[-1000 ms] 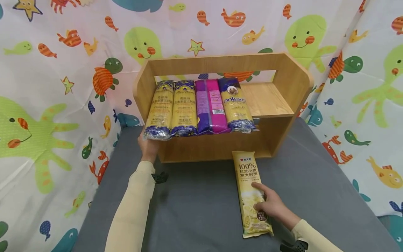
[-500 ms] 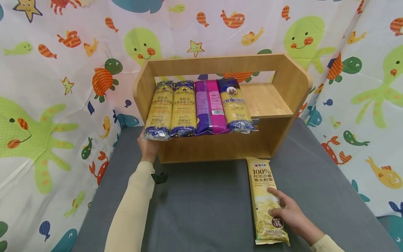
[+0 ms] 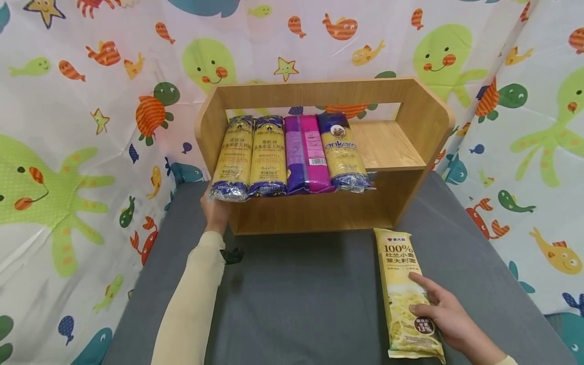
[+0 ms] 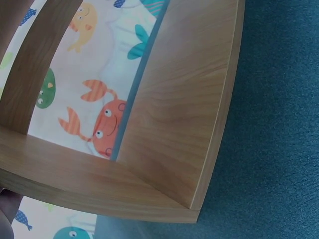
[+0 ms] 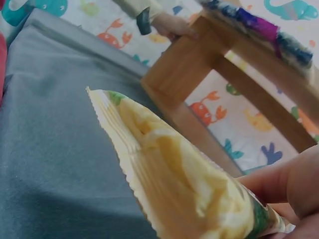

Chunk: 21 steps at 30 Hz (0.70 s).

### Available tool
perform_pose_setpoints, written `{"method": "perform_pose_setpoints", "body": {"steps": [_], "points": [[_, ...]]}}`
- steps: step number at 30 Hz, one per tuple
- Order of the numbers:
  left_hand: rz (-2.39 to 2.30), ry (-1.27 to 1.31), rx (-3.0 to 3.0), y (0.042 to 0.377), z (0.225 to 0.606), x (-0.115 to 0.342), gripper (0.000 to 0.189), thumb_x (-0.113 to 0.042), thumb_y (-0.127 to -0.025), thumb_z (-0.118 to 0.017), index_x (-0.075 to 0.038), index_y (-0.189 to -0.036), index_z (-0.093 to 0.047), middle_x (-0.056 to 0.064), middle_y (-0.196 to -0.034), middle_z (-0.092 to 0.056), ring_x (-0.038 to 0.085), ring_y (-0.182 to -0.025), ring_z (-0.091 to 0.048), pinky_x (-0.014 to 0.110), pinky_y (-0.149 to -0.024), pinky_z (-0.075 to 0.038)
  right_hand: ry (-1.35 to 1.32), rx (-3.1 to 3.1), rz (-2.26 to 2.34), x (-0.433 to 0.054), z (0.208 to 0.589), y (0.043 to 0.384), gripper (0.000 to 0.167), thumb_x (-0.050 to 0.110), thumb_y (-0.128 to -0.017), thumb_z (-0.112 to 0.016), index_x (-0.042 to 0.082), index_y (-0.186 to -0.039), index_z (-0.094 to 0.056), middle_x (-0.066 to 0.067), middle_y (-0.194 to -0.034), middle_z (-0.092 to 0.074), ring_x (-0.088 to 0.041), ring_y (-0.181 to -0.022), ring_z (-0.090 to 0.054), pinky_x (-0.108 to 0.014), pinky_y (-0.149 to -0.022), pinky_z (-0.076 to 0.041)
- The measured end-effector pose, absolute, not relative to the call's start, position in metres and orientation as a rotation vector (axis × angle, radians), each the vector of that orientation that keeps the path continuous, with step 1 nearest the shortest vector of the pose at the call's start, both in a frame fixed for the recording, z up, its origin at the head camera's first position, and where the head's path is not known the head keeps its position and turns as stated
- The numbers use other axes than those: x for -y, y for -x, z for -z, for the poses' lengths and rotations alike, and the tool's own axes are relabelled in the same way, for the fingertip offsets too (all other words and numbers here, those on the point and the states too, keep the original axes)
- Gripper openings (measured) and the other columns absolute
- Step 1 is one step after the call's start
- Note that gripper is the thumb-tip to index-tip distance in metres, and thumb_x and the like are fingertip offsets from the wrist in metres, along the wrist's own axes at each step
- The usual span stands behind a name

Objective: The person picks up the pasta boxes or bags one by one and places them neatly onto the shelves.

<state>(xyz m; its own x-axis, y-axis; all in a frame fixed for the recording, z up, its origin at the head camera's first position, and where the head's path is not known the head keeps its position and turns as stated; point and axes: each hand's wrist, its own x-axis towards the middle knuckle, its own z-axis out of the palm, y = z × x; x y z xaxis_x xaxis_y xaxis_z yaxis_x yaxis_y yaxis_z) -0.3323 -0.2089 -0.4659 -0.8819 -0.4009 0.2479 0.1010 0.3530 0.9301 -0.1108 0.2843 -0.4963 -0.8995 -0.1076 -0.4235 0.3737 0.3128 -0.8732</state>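
My right hand (image 3: 444, 312) grips a yellow pasta packet (image 3: 401, 276) by its right side, thumb and index finger over its printed front. In the right wrist view the packet's crimped end (image 5: 124, 144) is close to the camera, over the grey cloth. At the wooden shelf (image 3: 388, 144), my left hand (image 3: 215, 212) holds the lower left side panel; its fingertips are hidden in the head view. On the upper board lie two yellow spaghetti packs (image 3: 248, 157), a pink and purple pack (image 3: 306, 154) and a blue and yellow pasta pack (image 3: 342, 154), side by side.
Bare board (image 3: 388, 142) shows to the right of the row on the upper level. Below it, the lower compartment (image 3: 310, 215) opens toward me. Grey cloth (image 3: 296, 299) covers the table, and a sea-animal patterned curtain (image 3: 114, 192) hangs behind and at both sides.
My right hand has carried the yellow pasta packet to the right and slightly nearer to me, away from the shelf front. My left hand and the packs on the shelf have stayed put.
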Motion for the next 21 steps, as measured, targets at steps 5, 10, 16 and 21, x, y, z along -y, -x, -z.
{"method": "perform_pose_setpoints", "body": {"steps": [5,10,16,21], "points": [[1.533,-0.246,2.186,0.333,0.465,0.208,0.063,-0.063,-0.096,-0.054,-0.024,-0.146,-0.054,0.008,-0.131,-0.069,0.020,-0.100,-0.059,0.030,-0.078,-0.045,-0.236,-2.100,1.712,-0.297,0.486,0.102,0.081,0.005,-0.098,-0.062,0.017,-0.164,-0.018,-0.028,-0.169,0.003,-0.019,-0.144,-0.041,-0.024,-0.082,-0.055],[1.544,-0.236,2.175,0.332,0.466,0.209,0.058,-0.057,-0.098,-0.056,-0.023,-0.146,-0.054,0.008,-0.131,-0.069,0.019,-0.098,-0.059,0.028,-0.076,-0.045,-0.192,-2.070,1.747,-0.312,0.472,0.097,0.075,0.008,-0.101,-0.058,0.033,-0.162,-0.023,-0.026,-0.169,0.013,0.012,-0.121,-0.043,-0.028,-0.080,-0.055],[1.555,-0.234,2.183,0.332,0.466,0.209,0.058,-0.056,-0.100,-0.053,-0.024,-0.147,-0.053,0.007,-0.135,-0.067,0.019,-0.100,-0.057,0.028,-0.077,-0.045,0.024,-1.773,1.952,-0.331,0.448,0.092,0.067,0.001,-0.105,-0.044,0.051,-0.149,-0.038,0.014,-0.159,-0.037,0.001,-0.110,-0.063,-0.034,-0.083,-0.059],[1.540,-0.243,2.190,0.332,0.466,0.209,0.057,-0.057,-0.100,-0.051,-0.024,-0.146,-0.054,0.007,-0.133,-0.067,0.018,-0.099,-0.056,0.028,-0.077,-0.043,0.214,-1.465,2.066,-0.345,0.425,0.094,0.072,-0.007,-0.106,-0.031,0.050,-0.149,-0.040,0.016,-0.137,-0.061,-0.022,-0.113,-0.071,-0.043,-0.088,-0.059]]}}
